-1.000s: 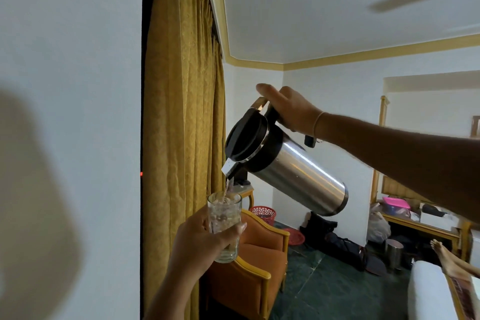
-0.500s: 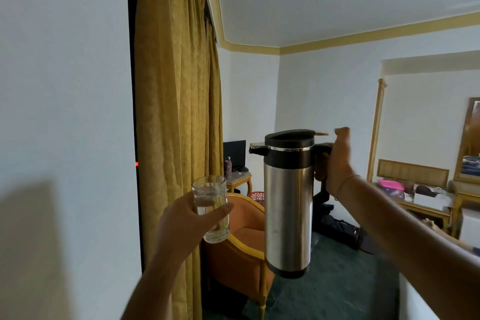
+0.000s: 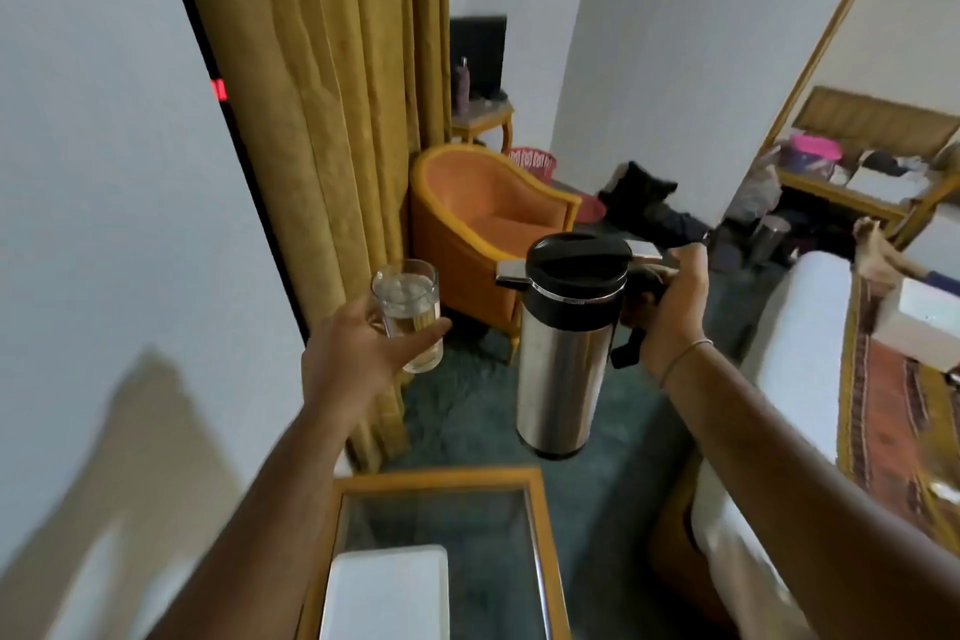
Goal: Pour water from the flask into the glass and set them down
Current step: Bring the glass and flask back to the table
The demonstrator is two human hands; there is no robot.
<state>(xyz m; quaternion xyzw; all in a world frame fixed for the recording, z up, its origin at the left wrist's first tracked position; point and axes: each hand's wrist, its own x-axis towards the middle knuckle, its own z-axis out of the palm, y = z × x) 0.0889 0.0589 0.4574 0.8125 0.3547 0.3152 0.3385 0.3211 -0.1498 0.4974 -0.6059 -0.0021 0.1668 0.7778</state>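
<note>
Both arms lower now: flask (image 3: 563, 359) upright in right hand (image 3: 670, 307), glass (image 3: 410, 312) in left hand (image 3: 358, 353).

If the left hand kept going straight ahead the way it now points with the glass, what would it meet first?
Probably the orange armchair: the left hand with the glass points forward and slightly right toward its near arm. The curtain hangs close on its left; depth is unclear.

Flask (image 3: 563, 353) handle mostly hidden under right hand (image 3: 670, 307) grip. Lower part of glass (image 3: 408, 312) covered by left hand (image 3: 358, 353) fingers; water level hard to read. Bench (image 3: 540, 535) cut off by bottom edge, white object (image 3: 387, 592) on it too, unidentifiable. Bed (image 3: 810, 353) runs off the right edge. Shelf clutter (image 3: 852, 161) at far right too small and blurred to name. Dark heap (image 3: 649, 208) on floor unclear.
</note>
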